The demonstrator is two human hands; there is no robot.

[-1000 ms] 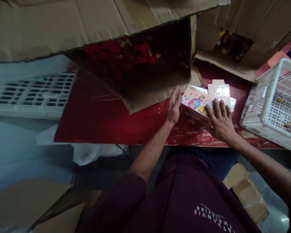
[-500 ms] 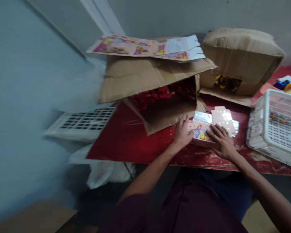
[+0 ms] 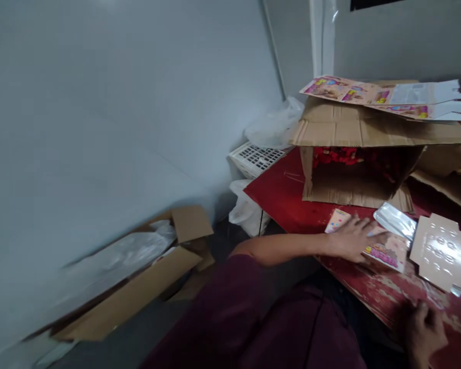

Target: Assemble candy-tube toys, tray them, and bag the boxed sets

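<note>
A printed pink carton (image 3: 386,251) lies on the red table, with my left hand (image 3: 355,238) across its middle, the fingers closed over it. Beside its right end are a clear plastic tray (image 3: 395,220) and a flat pink card with round holes (image 3: 440,251), which my hands do not touch. My right hand (image 3: 424,330) is lower right, over the table's near part and apart from the carton; its fingers look bent but are blurred.
An open cardboard box (image 3: 353,187) holding red items stands behind the carton, with printed card sheets (image 3: 369,97) on top. A white crate (image 3: 259,159) is beyond the table's left corner (image 3: 269,192). A long cardboard box (image 3: 138,302) with plastic film sits on the floor at left.
The view has swung left, bringing the floor box into sight. My right hand has come off the carton and moved toward me; my left hand has shifted from its left end to its middle.
</note>
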